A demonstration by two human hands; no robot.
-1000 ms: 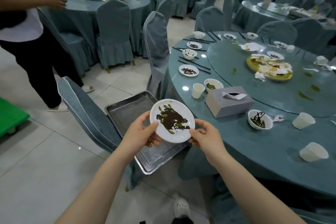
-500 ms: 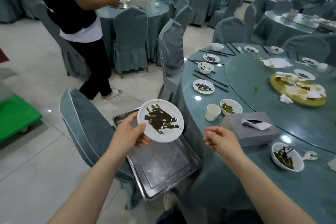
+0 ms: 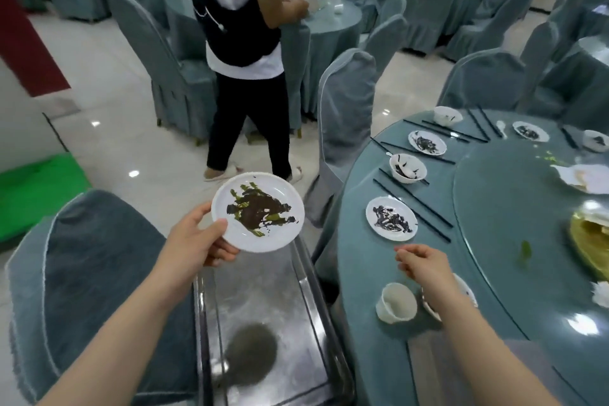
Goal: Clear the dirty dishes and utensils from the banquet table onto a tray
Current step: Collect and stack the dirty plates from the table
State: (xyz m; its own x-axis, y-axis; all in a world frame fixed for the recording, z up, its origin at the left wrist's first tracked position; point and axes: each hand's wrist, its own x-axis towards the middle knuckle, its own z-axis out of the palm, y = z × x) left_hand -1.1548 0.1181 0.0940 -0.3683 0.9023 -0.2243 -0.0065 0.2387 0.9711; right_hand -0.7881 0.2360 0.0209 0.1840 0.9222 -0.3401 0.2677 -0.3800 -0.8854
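White china smeared with dark sauce and green scraps, a small plate, is being held at its near-left rim by the left hand, thumb on top and fingers curled beneath. The plate is being kept above the far end of a steel tray, which is lying between a covered chair on the left and the round table on the right. The right hand is being held over the table's near edge, fingers loosely bent and nothing grasped.

Just near of that hand, a white cup is sitting on the cloth, and a bowl is being partly hidden by the right forearm. Farther along the table's left edge, a second dirty plate, black chopsticks, a bowl with dark scraps and a third plate are lying in turn. On the far side of the floor, a person in a white shirt and black trousers is standing at another table.
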